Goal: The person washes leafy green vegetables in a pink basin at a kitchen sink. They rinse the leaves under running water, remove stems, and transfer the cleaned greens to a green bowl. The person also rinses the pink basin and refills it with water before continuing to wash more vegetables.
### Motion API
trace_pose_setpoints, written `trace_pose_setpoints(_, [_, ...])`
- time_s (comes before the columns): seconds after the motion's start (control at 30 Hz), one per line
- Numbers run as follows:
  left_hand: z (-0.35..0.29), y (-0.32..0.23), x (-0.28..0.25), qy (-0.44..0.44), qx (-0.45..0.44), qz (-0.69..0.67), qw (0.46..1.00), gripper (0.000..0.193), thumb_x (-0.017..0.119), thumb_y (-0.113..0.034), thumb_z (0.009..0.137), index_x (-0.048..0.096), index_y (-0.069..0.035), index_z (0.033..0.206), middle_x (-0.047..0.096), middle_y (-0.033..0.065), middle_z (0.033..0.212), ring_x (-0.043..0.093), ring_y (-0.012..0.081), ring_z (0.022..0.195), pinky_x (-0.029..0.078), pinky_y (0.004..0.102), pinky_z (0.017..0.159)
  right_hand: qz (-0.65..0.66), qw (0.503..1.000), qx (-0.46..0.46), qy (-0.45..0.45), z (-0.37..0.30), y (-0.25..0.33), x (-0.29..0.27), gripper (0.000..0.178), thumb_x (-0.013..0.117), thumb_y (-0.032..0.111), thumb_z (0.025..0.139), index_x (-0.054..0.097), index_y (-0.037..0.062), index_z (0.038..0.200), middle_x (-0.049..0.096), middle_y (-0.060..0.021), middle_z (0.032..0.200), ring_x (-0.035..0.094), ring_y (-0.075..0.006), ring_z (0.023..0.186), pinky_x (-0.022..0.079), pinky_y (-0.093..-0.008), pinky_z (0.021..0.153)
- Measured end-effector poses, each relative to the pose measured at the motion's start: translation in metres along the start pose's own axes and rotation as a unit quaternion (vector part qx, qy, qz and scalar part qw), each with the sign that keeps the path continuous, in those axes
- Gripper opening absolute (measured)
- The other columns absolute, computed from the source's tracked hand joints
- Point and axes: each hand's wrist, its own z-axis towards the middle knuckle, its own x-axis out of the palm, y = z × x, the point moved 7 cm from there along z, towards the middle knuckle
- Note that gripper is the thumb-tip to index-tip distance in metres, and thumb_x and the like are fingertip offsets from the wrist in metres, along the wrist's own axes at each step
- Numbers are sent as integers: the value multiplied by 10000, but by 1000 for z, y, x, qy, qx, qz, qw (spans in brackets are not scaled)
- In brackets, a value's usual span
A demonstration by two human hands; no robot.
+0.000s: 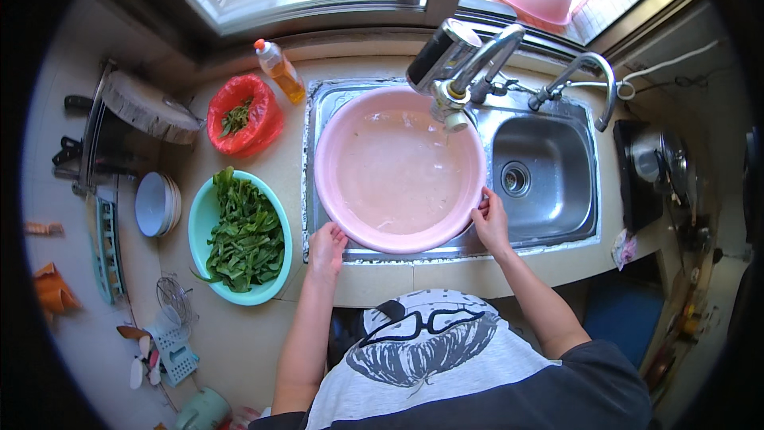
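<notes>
A large pink basin (398,167) of water sits over the left bowl of the steel sink. At its near left edge is my left hand (325,248), fingers bent and together against the outer rim. On the near right side, my right hand (491,221) holds the rim between thumb and fingers. Part of the fingers of each hand is hidden. Above the basin's far right edge hangs a tap (456,107) with a black and silver body. A mint green basin (278,271) heaped with leafy greens (243,239) stands left of my left hand.
The right sink bowl (541,179) has a curved tap (593,64) behind it. Left on the counter are a red plastic bag (267,131) with green trimmings, a bottle of orange liquid (282,72), stacked bowls (151,203) and a chopping block (147,107). A pot (656,155) stands far right.
</notes>
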Motion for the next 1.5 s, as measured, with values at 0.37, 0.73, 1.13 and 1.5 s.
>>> trace_pose_setpoints(0.37, [-9, 2, 29, 32, 57, -34, 997, 252, 567, 23, 734, 552, 47, 984, 593, 114, 985, 569, 211, 931, 458, 323, 866, 109, 993, -11, -43, -2, -6, -2, 634, 622, 31, 753, 408, -19, 1347, 548, -95, 870, 535, -177, 672, 459, -287, 587])
trace_pose_setpoints(0.73, [-57, -54, 45, 26, 390, 127, 911, 350, 474, 84, 651, 589, 77, 981, 635, 81, 886, 602, 145, 761, 464, 228, 717, 388, 890, 218, 99, -19, 12, 34, 701, 612, 100, 844, 229, -23, 1417, 442, -204, 1322, 563, -243, 1084, 520, -355, 779])
trace_pose_setpoints(1.13, [-95, -67, 64, 14, 439, 210, 873, 252, 497, 62, 650, 593, 80, 882, 636, 77, 806, 584, 132, 695, 471, 246, 664, 433, 854, 254, 139, -16, -5, 48, 391, 533, 103, 879, 454, -20, 1241, 581, -147, 1142, 571, -238, 1056, 449, -425, 878])
trace_pose_setpoints(1.5, [-140, -81, 91, -4, 488, 320, 812, 258, 510, 54, 652, 595, 82, 894, 641, 74, 814, 571, 118, 691, 465, 242, 664, 439, 840, 279, 157, -14, -18, 61, 263, 522, 94, 867, 555, -4, 1108, 609, -131, 1063, 585, -237, 964, 437, -419, 829])
